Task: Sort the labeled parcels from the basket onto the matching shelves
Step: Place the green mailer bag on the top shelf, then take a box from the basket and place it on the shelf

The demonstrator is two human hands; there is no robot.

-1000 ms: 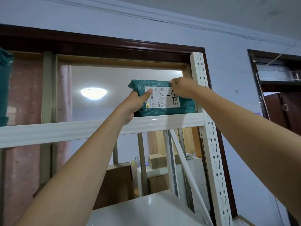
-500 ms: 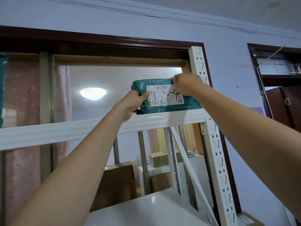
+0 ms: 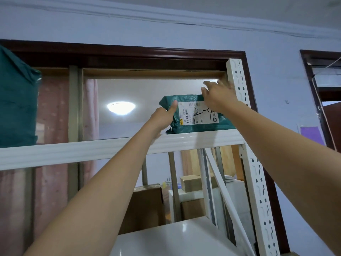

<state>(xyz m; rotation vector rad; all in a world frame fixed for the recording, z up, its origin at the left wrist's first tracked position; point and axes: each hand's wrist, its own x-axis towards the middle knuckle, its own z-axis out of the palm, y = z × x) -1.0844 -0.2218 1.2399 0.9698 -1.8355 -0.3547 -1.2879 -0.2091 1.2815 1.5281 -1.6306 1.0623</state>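
Note:
A green parcel (image 3: 193, 126) with a white label marked "2-4" stands on edge on the top shelf rail (image 3: 92, 151) of a white rack, close to the right upright. My left hand (image 3: 163, 118) grips its left end, thumb laid up the front face. My right hand (image 3: 218, 97) hovers at the parcel's upper right corner with fingers spread; whether it touches the bag is unclear.
A second green parcel (image 3: 16, 100) stands on the same shelf at far left. The perforated white upright (image 3: 239, 85) rises beside my right hand. A lower white shelf board (image 3: 175, 239) lies below, with cardboard boxes (image 3: 191, 183) behind a glass partition.
The parcel has settled onto the top shelf near the right upright. My right hand has let go of its upper edge and opened, lifting slightly. My left hand keeps its hold.

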